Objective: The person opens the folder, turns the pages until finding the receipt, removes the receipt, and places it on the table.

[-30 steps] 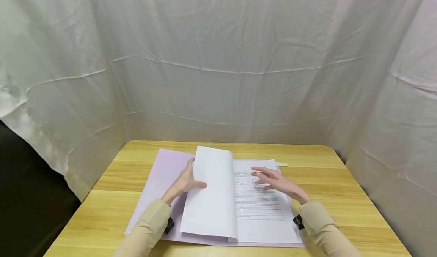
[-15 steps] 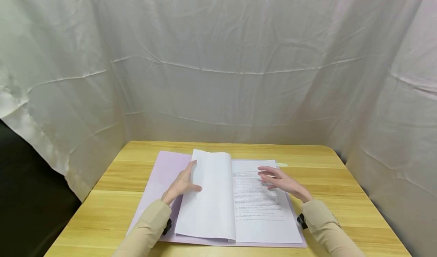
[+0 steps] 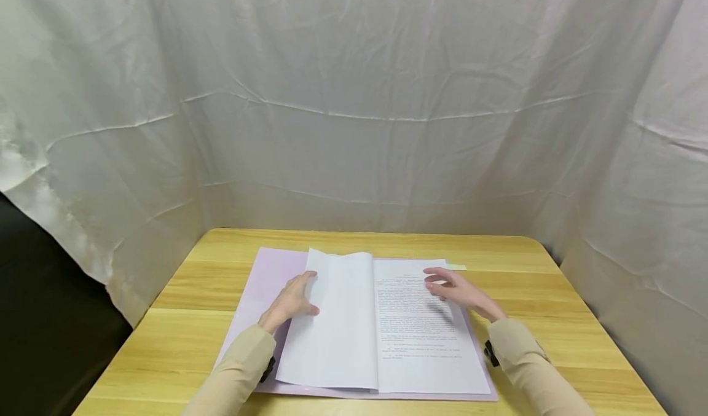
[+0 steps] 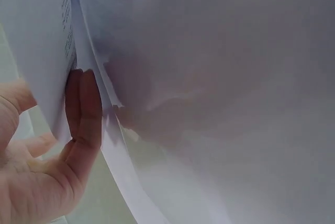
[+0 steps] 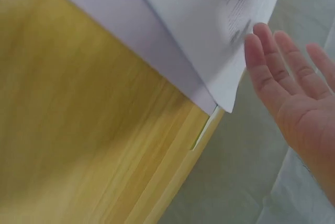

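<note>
A wooden table [image 3: 553, 317] bears an open lilac folder [image 3: 268, 281], inside it a folded-over leaf [image 3: 340, 330] beside a printed sheet [image 3: 417, 367]; the left hand [image 3: 287, 302], spread wide, touches the leaf's edge, some fingers seemingly beneath; the right hand [image 3: 463, 292], fingers loosely parted, hangs over the sheet.

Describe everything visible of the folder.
The folder is pale lilac, smooth, apparently stiff card or plastic. It lies open on the table, its left side partly bare, white pages covering most of the rest. A pale green strip shows by its far right corner. Whether the left hand touches it is unclear.
</note>
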Demonstrator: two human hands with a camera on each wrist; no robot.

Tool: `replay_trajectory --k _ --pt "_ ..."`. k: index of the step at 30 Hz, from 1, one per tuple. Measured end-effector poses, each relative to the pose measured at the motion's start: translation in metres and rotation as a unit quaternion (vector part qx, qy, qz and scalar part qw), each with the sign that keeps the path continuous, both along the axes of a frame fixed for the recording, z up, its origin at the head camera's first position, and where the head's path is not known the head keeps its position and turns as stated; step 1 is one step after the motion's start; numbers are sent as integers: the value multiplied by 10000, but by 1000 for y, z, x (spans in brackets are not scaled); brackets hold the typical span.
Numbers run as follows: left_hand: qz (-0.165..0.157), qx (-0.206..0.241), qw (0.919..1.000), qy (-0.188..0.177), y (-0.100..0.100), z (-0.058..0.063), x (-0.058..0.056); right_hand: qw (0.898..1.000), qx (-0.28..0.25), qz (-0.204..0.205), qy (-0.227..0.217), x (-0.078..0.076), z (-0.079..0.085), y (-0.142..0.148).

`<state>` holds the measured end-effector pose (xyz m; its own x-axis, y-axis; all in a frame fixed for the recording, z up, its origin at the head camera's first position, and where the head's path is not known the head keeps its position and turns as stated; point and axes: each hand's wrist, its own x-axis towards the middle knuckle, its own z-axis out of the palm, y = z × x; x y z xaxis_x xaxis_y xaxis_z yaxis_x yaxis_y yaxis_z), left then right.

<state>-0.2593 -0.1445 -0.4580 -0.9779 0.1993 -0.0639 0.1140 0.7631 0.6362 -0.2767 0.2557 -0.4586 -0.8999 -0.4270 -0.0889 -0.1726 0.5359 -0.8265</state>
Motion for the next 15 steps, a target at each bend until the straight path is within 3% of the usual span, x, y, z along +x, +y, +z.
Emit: replay_trajectory --k 15 --pt "181 -920 9956 90 2 -3 4 9921 697 -460 931 -33 -14 5"
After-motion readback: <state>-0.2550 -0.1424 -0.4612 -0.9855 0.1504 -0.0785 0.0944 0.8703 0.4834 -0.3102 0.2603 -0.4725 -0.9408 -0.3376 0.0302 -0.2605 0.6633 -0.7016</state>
